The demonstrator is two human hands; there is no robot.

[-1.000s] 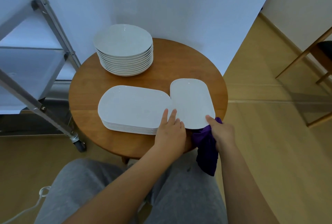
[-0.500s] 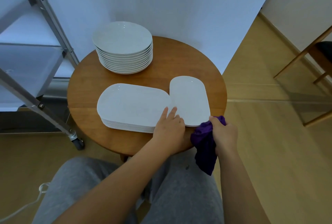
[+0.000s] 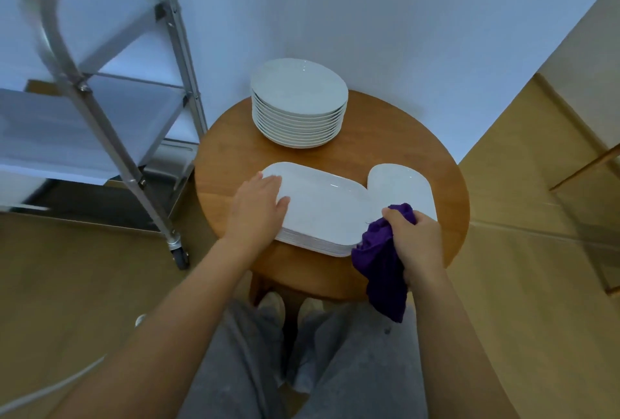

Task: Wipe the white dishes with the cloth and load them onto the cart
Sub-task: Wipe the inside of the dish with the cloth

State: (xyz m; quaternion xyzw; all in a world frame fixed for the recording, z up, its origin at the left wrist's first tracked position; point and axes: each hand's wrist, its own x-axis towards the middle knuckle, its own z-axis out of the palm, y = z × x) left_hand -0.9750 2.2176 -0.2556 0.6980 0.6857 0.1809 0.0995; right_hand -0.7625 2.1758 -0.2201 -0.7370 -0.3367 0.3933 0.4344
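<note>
A stack of white rectangular platters (image 3: pixel 328 207) lies at the front of a round wooden table (image 3: pixel 385 150). My left hand (image 3: pixel 256 208) rests on the stack's left end with its fingers laid flat. My right hand (image 3: pixel 417 240) grips a bunched purple cloth (image 3: pixel 382 261) at the stack's right front corner; the cloth hangs down past the table edge. A smaller white platter (image 3: pixel 401 185) lies to the right, partly behind my right hand. A tall stack of round white plates (image 3: pixel 298 103) stands at the back of the table.
A metal cart (image 3: pixel 100 109) with shelves and a caster wheel (image 3: pixel 181 256) stands to the left of the table. A white wall runs behind. Wooden chair legs (image 3: pixel 587 167) show at the right edge. My grey trouser legs and shoes are below the table.
My left hand has moved from the right end of the big platter stack to its left end. My right hand with the cloth has risen to the stack's right corner. The view has shifted.
</note>
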